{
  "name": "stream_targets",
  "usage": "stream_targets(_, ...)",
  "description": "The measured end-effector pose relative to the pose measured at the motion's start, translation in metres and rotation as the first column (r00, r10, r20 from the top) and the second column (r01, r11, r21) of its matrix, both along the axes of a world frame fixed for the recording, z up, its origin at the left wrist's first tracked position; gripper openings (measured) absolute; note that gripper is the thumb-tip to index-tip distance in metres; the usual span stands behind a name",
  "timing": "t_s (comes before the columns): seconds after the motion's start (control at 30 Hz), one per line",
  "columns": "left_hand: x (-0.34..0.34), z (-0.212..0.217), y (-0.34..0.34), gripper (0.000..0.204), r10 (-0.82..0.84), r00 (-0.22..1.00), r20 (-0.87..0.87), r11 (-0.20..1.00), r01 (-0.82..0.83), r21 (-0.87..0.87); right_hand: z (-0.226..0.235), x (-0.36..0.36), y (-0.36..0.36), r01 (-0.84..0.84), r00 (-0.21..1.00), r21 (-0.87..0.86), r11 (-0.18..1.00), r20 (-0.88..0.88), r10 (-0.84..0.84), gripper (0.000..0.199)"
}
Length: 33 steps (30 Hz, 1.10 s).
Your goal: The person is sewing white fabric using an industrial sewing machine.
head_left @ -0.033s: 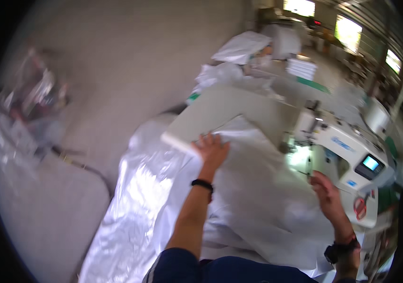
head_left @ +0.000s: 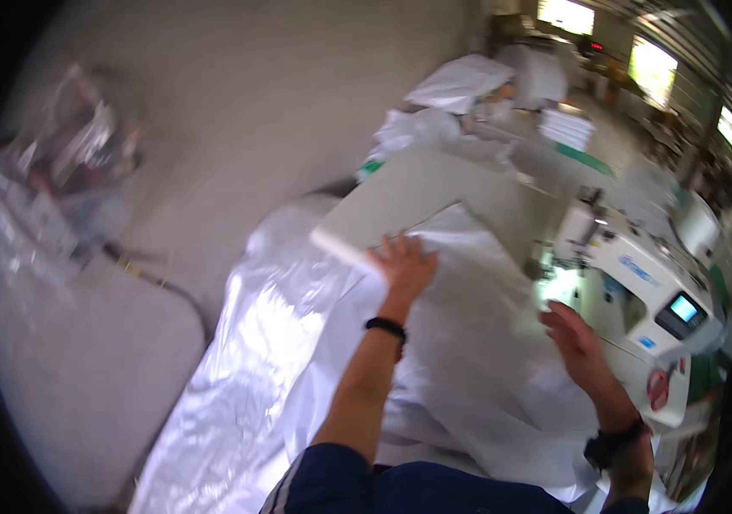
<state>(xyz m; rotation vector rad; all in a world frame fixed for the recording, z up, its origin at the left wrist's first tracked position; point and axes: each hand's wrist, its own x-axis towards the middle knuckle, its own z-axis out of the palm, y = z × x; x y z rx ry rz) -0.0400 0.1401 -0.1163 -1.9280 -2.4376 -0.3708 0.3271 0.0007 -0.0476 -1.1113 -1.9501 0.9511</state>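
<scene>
My left hand (head_left: 406, 265) lies with fingers spread on the upper left edge of a large white sheet (head_left: 477, 343), which looks like fabric or woven plastic. Under the sheet's far corner is the pale tabletop (head_left: 443, 188). My right hand (head_left: 573, 343) is over the sheet's right side, fingers stretched out and slightly blurred, with nothing visible in it. Just beyond its fingertips stands a white sewing machine (head_left: 632, 265), its needle area lit by a lamp. Whether the sheet reaches under the needle I cannot tell.
Red-handled scissors (head_left: 657, 390) rest by the machine's base. Shiny white sheeting (head_left: 255, 343) hangs down the table's left side. White bundles (head_left: 460, 83) and a white stack (head_left: 566, 128) are farther back. A clear plastic bag (head_left: 66, 180) and a hose (head_left: 152, 278) are at left.
My right hand has shifted a little left, away from the machine's body, and its fingers have straightened. The left hand stays on the sheet. The whole view has shifted slightly.
</scene>
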Motion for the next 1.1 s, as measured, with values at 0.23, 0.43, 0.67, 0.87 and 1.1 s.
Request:
stream_targets(0.23,-0.035,-0.037,-0.001,0.059,-0.005,0.989,0.146,0.966,-0.033,0.256,-0.056,-0.259,0.180,0.056,0.696,0.168,0.984,0.701,-0.159,0.070)
stream_targets(0.43,-0.239,-0.205,-0.019,0.055,0.435,0.788,0.436,0.900,-0.367,-0.233,-0.076,-0.269,0.196,-0.105,0.576,0.269,0.957,0.801,-0.162,0.073)
stream_targets(0.67,-0.326,-0.333,-0.036,0.042,0.523,0.794,0.310,0.852,-0.488,-0.189,-0.072,-0.276,0.200,-0.129,0.583,0.260,0.957,0.800,-0.139,0.071)
stream_targets(0.87,-0.336,-0.362,0.001,0.029,0.548,0.811,0.207,0.834,-0.511,-0.208,-0.069,-0.281,0.205,-0.159,0.582,0.300,0.941,0.798,-0.156,0.071)
stream_targets(1.1,-0.386,-0.379,0.000,0.018,0.593,0.500,0.631,0.695,-0.713,-0.089,-0.063,-0.279,0.203,-0.171,0.622,0.303,0.938,0.771,-0.136,0.070)
